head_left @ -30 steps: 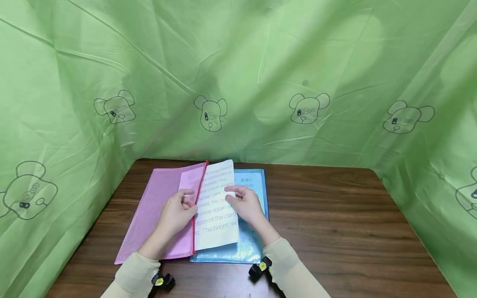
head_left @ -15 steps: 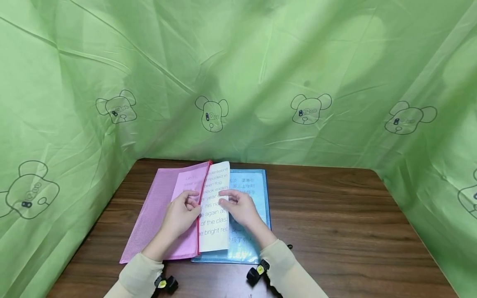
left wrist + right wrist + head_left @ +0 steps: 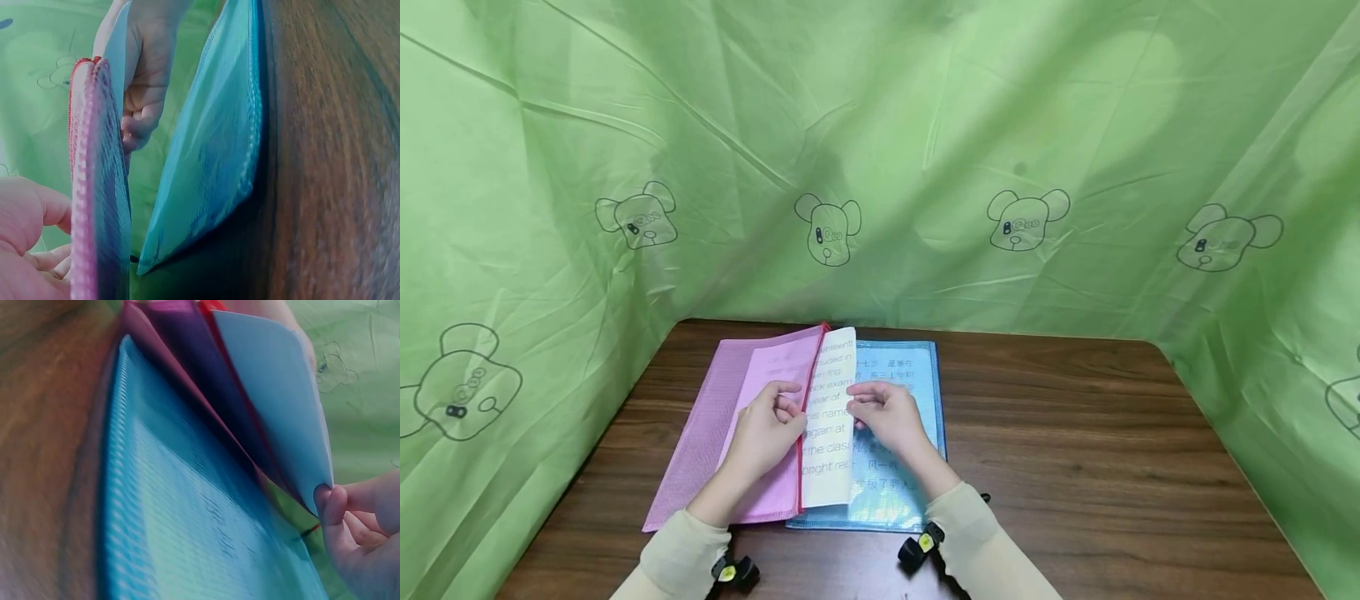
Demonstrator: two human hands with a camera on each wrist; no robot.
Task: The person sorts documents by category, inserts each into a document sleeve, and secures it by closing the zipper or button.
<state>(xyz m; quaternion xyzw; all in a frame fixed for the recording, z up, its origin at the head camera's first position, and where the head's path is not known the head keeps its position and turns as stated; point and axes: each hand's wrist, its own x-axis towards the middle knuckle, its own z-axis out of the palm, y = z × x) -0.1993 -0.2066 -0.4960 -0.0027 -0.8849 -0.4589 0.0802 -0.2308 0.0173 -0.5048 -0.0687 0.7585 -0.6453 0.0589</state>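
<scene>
A pink mesh zipper pouch (image 3: pixel 700 450) with a red zipper edge is tilted up at its right side. My left hand (image 3: pixel 765 429) pinches that edge near its middle. A white printed sheet of paper (image 3: pixel 829 450) lies partly inside the pouch, its right strip sticking out past the zipper. My right hand (image 3: pixel 887 417) pinches the sheet's outer edge between thumb and fingers, as the right wrist view shows at the fingertips (image 3: pixel 331 497). Under the sheet, a blue mesh pouch (image 3: pixel 902 492) with a printed page inside lies flat on the table.
The brown wooden table (image 3: pixel 1060 467) stretches to the right of the pouches. Green fabric (image 3: pixel 917 125) with bear-head outlines stands behind the table and along both sides. Black wrist cameras (image 3: pixel 917 552) are strapped at both sleeves.
The sheet has slid left, deeper into the pink pouch, with my right hand following it. More of the blue pouch shows. My left hand and the pink pouch have shifted slightly right.
</scene>
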